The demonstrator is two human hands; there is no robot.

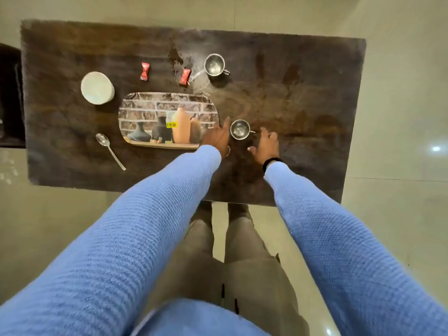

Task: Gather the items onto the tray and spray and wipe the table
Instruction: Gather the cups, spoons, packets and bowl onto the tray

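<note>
Near cup [240, 129] stands on bench [303, 93], just right of tray [150, 110], flanked by left hand [215, 137] and right hand [266, 144]. Fingers [226, 122] loosely spread, nothing held. Cup may be toppled if clipped.

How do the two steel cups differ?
The near steel cup stands just right of the printed tray, between the left hand and right hand. The far steel cup stands beyond the tray, no hand by it. The far cup sits beside a dark spill; none shows around the near cup. Both are upright, look empty, handles pointing right.
</note>
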